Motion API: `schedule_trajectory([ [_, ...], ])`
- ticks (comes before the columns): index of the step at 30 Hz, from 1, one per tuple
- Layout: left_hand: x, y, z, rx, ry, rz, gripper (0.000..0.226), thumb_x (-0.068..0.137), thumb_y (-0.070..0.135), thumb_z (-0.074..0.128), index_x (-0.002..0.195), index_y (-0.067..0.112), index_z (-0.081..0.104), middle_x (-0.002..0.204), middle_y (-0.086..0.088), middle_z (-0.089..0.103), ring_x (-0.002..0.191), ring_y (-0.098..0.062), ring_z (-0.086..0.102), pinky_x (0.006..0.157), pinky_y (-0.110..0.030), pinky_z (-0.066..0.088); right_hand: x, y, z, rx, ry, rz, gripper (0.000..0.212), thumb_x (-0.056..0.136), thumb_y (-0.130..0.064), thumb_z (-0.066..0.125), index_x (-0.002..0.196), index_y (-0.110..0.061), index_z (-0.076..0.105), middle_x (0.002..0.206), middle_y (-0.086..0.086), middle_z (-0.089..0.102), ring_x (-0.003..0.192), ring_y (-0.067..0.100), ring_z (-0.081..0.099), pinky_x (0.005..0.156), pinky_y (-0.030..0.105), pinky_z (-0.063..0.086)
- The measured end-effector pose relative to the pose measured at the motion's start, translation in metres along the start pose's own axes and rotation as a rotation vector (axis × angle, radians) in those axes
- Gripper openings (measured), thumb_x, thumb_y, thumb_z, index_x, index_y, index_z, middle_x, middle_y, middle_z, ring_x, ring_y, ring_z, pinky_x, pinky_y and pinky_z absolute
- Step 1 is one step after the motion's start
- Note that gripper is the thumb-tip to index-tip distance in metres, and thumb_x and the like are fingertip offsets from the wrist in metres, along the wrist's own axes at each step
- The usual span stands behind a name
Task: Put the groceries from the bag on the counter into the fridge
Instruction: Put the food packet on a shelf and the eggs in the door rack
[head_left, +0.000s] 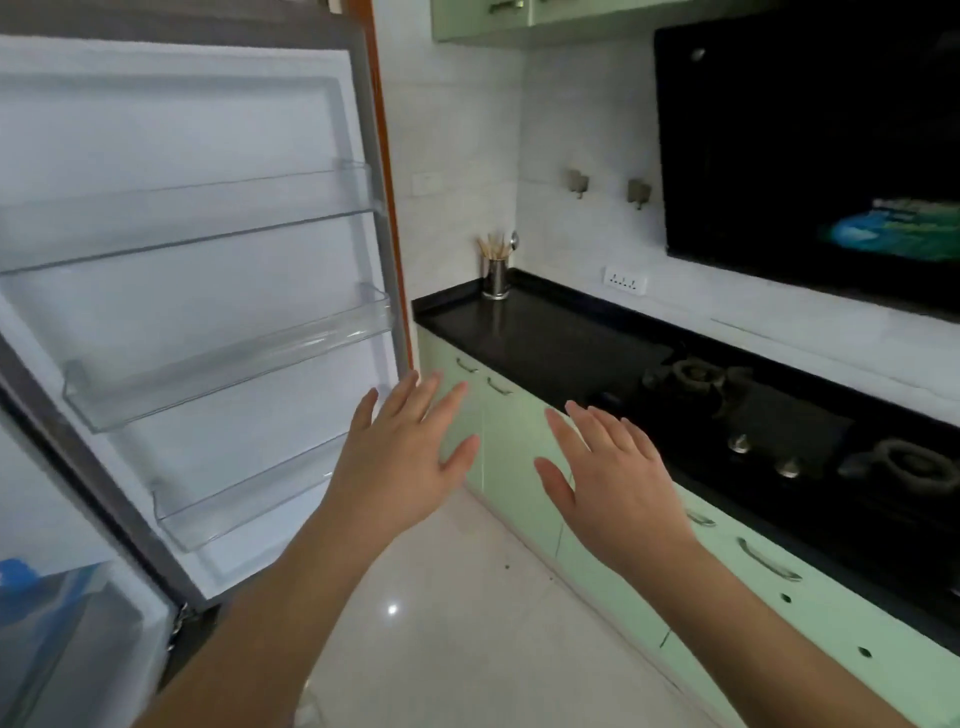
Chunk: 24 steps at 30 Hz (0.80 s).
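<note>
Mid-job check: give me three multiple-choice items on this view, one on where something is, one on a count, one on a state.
1. Where does the metal cup of sticks stand?
A. at the far left end of the black counter
B. on a fridge door shelf
C. on the floor

2. How many clear shelves show on the fridge door?
A. one
B. three
C. five

3. What are the hands doing?
A. left hand grips a bag
B. both hold a bottle
C. both are open and hold nothing

Answers:
1 A: the cup sits on the counter's end nearest the fridge door.
2 B: three clear shelves, upper, middle and lower.
3 C: the left hand and the right hand have spread fingers, in the air.
</note>
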<state>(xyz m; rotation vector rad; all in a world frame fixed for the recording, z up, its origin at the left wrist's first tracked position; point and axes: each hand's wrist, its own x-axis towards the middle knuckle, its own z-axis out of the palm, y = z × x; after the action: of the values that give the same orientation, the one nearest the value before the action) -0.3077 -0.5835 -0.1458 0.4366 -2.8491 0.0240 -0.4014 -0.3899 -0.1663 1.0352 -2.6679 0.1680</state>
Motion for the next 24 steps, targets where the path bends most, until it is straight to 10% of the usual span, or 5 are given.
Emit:
schedule_trajectory([
  [8,0.030,0.175,0.004,-0.075,-0.044,0.323,0.085,0.078,0.067,-0.012,0.156,0.039,0.006,0.166,0.009,0.001,0.153,-0.015,-0.005,0.124,-0.041,0.000,-0.107,0.148,-0.037,-0.088,0.031,0.322,0.065,0.096,-0.057,0.017,0.145,-0.023,0.042,0.148,0.003,0.046,0.137,0.024,0.043,0.113,0.044,0.031],
  [24,0.009,0.487,0.021,-0.153,0.023,0.846,0.073,0.092,0.061,0.005,0.155,0.030,0.024,0.164,0.000,0.022,0.152,-0.023,0.015,0.121,-0.046,0.011,-0.303,0.337,-0.098,-0.225,0.090,0.788,0.062,0.096,-0.054,0.022,0.140,-0.021,0.049,0.141,0.005,0.054,0.131,0.026,0.050,0.109,0.045,0.037],
])
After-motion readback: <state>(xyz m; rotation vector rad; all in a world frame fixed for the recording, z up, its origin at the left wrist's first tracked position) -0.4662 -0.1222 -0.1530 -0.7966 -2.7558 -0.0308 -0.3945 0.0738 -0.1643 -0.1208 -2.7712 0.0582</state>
